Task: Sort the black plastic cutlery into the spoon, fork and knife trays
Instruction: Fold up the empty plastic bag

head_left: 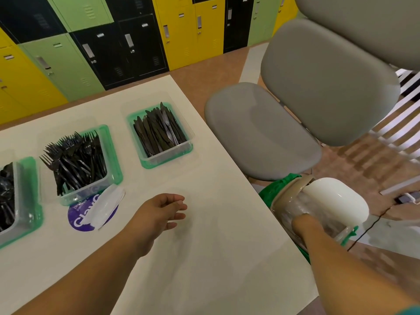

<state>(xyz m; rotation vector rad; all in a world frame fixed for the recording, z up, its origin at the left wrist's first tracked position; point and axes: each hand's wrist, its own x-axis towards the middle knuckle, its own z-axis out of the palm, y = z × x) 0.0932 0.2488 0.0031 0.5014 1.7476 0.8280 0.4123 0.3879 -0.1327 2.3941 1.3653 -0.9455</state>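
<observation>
- Head view: a cream rectangular table (204, 258) carries three clear plastic trays with green rims.
- The knife tray (167, 156) stands near the table's far right edge, filled with black plastic knives (156, 130).
- The fork tray (112, 160) sits to its left, packed with black plastic forks (75, 160), tines towards the far edge.
- The spoon tray (31, 189) is cut off at the picture's left, holding black plastic spoons (5, 194).
- A round purple label (79, 220) and a white plastic piece (106, 205) lie at the fork tray's near side.
- The left hand (163, 209) hovers over the bare middle of the table, fingers loosely curled, holding nothing.
- The right hand (303, 223) reaches past the table's right edge into a clear plastic container (288, 212) beside a white rounded lid (334, 198); its fingers are hidden, so I cannot tell their grip.
- Grey padded chairs (261, 133) stand beyond that edge.
</observation>
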